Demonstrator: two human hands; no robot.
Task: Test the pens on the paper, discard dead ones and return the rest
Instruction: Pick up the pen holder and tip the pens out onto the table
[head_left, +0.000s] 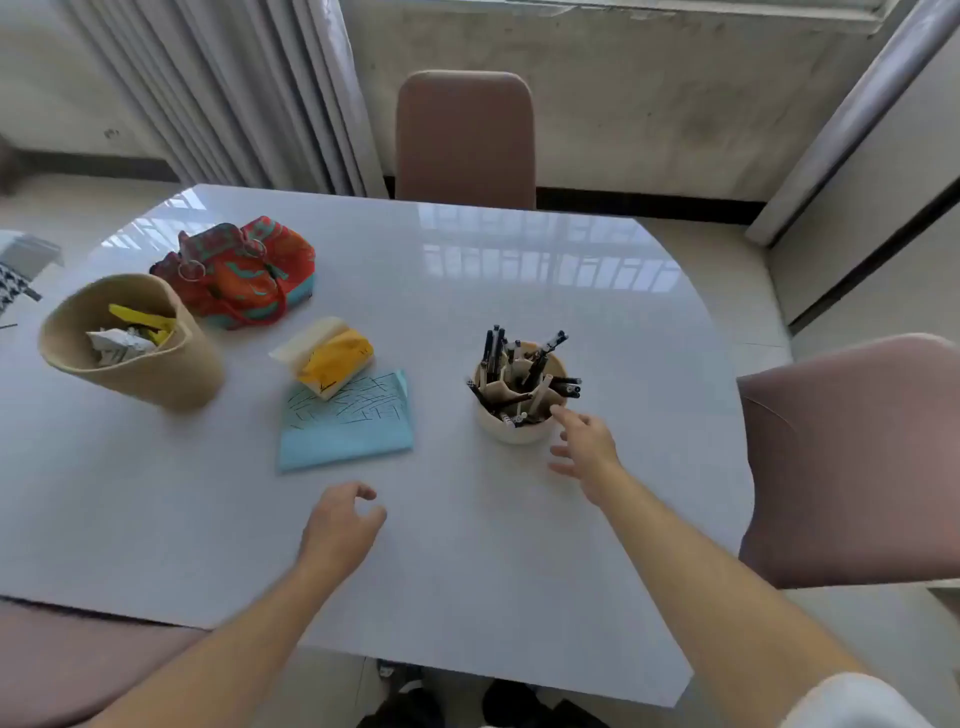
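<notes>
pens: mostly black barrels, a few pale tips, all jammed at angles into the holder from what I could see
holder: cream round cup with dividers, sat right of centre on the white table
paper: light blue sheet, far half covered in black scribbles, left of the holder
right hand: fingers spread loose, holding nothing, just beside the holder's near right rim
left hand: fingers loosely curled, gripping nothing, near side of the paper
bin: tan tub, far left, crumpled scraps inside

Head-worn wide view, angled forward and down over table
</notes>
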